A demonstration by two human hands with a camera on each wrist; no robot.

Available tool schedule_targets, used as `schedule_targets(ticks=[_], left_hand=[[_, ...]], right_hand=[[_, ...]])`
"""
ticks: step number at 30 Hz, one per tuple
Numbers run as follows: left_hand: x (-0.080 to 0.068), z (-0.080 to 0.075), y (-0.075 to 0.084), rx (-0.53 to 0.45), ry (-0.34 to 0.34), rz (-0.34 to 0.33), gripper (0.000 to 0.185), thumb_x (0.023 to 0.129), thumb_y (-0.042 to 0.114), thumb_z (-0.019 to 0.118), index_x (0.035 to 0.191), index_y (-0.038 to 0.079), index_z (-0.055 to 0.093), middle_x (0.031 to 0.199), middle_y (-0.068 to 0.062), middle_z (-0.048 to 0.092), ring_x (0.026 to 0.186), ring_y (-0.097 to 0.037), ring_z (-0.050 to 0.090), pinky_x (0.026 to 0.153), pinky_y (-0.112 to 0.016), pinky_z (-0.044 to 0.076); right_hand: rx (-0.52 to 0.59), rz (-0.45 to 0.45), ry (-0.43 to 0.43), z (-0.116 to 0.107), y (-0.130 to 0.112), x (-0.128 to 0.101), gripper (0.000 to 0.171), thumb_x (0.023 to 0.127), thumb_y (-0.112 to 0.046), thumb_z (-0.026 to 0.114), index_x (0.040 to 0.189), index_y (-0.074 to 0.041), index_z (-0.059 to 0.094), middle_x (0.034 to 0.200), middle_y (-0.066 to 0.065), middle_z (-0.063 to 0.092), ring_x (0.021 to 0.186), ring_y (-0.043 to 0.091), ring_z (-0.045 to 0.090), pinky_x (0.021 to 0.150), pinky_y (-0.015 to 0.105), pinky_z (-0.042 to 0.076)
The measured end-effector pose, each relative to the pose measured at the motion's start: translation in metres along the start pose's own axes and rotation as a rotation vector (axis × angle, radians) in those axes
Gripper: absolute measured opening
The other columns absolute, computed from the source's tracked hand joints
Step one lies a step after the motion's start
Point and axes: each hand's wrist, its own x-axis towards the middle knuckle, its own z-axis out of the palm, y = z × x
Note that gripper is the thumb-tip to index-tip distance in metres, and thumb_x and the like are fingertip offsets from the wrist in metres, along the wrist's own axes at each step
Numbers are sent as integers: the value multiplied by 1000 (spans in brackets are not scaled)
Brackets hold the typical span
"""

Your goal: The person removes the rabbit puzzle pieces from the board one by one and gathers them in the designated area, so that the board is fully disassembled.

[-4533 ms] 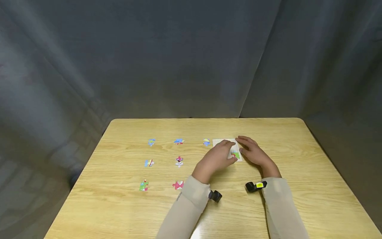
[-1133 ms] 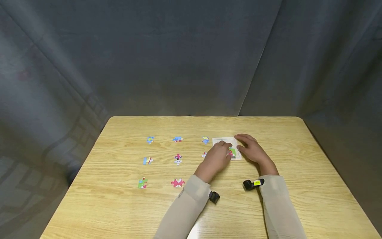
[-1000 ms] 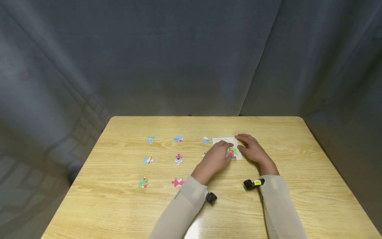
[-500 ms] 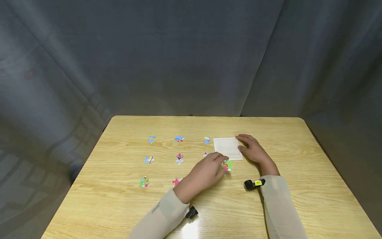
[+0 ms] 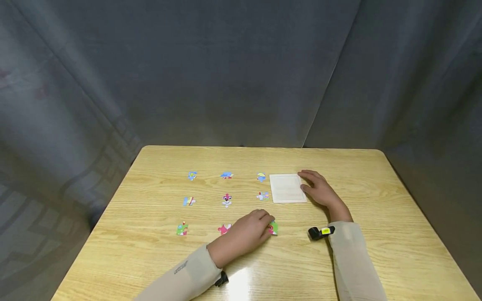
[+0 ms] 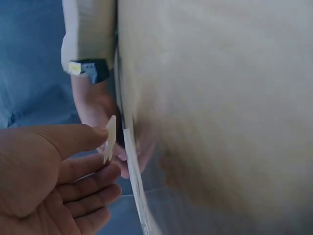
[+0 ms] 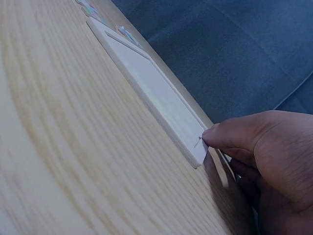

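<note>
My left hand [image 5: 244, 232] pinches a green and pink jigsaw piece [image 5: 273, 228] between thumb and fingers, low over the table's near middle. In the left wrist view, the pale edge of that jigsaw piece [image 6: 110, 137] shows at the thumb tip, while the other fingers are loosely bent. A square white puzzle tray [image 5: 288, 188] lies flat with its pale floor showing. Along its right side rests my right hand [image 5: 320, 190], index finger by the far corner. The right wrist view has the thumb [image 7: 220, 136] touching the tray's edge.
Several jigsaw pieces lie in spaced rows left of the tray, among them a face piece [image 5: 226, 200], a red piece [image 5: 224, 229] and a green piece [image 5: 182, 228]. A wooden table [image 5: 357, 175] carries everything. Grey curtains [image 5: 226, 75] hang behind and beside it.
My left hand has carried the green and pink jigsaw piece out of the tray, toward me and leftward. A blue and white piece beside the tray has come into sight. My right hand stays.
</note>
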Motion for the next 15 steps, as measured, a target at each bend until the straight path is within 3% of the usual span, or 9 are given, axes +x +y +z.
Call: schedule_targets(ticks=[5, 15], left_hand=[[-7, 3, -1, 61, -6, 39, 28, 96, 22, 63, 119, 7, 65, 112, -1, 63, 109, -14, 58, 93, -20, 48], [-7, 4, 1, 96, -40, 4, 24, 96, 23, 63, 114, 8, 67, 107, 0, 64, 104, -14, 60, 93, -22, 48]], right_hand=[[5, 0, -10, -2, 1, 0, 48, 99, -11, 57, 144, -2, 45, 152, 20, 29, 141, 45, 18, 109, 65, 20], [0, -5, -19, -1, 3, 1, 49, 99, -13, 58, 144, -3, 44, 152, 20, 29, 141, 45, 17, 109, 65, 19]])
